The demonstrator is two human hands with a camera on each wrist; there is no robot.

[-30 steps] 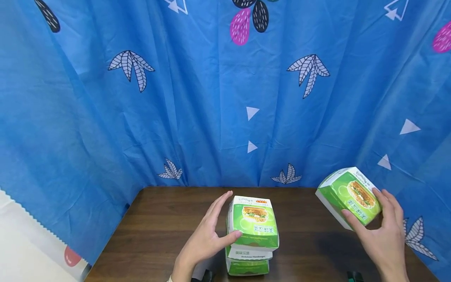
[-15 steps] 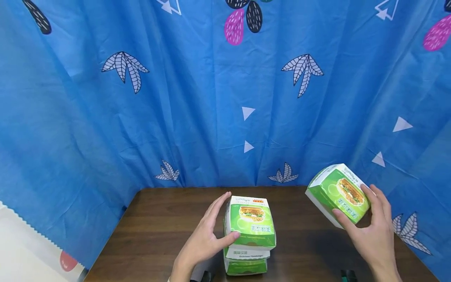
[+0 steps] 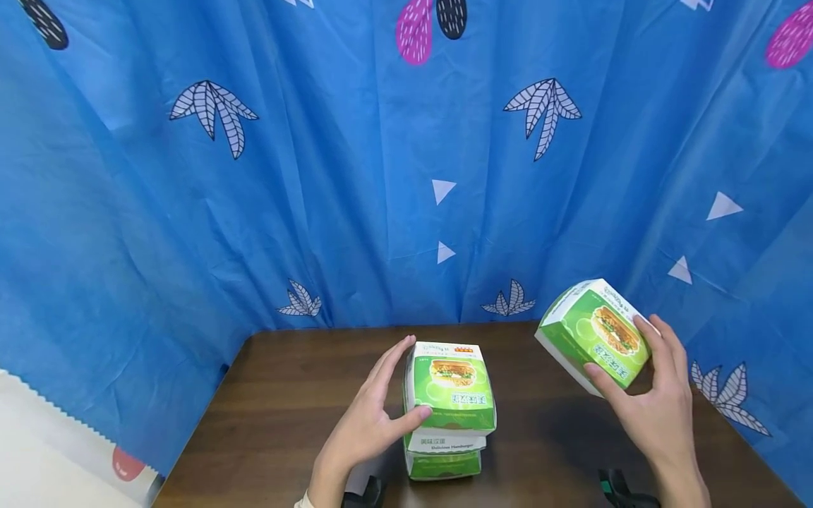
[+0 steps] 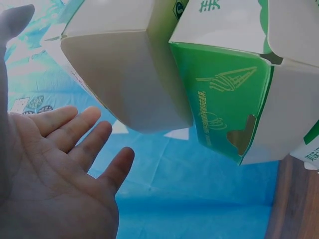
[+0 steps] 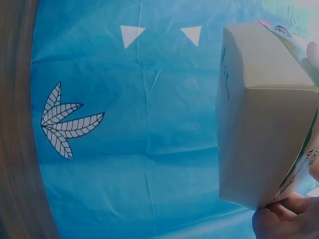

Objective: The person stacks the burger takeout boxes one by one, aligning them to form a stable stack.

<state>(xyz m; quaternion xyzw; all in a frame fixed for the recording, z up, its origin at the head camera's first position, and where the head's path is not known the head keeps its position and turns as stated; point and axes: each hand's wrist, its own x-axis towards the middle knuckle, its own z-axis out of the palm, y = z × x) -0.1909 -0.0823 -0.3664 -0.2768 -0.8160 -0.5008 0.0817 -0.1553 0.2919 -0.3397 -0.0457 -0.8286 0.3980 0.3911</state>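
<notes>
A stack of green and white hamburger boxes stands on the table, its top box (image 3: 451, 391) showing a burger picture and a lower box (image 3: 444, 463) underneath. My left hand (image 3: 371, 416) is at the stack's left side, fingers spread and thumb overlapping the top box's front corner. In the left wrist view the left palm (image 4: 60, 169) faces up with loosely extended fingers, apart from the boxes. My right hand (image 3: 660, 402) grips another hamburger box (image 3: 593, 335) between thumb and fingers, tilted and raised over the table's right side. The right wrist view shows fingers (image 5: 284, 219) at that box's lower edge.
The dark wooden table (image 3: 273, 402) ends at a blue patterned curtain (image 3: 356, 176) hanging behind and along both sides. A black wrist strap (image 3: 365, 492) shows by the left wrist, and another strap (image 3: 625, 490) by the right.
My right hand has carried its tilted box slightly left, closer to the stack. The left hand stays beside the stack. The head view has shifted a little.
</notes>
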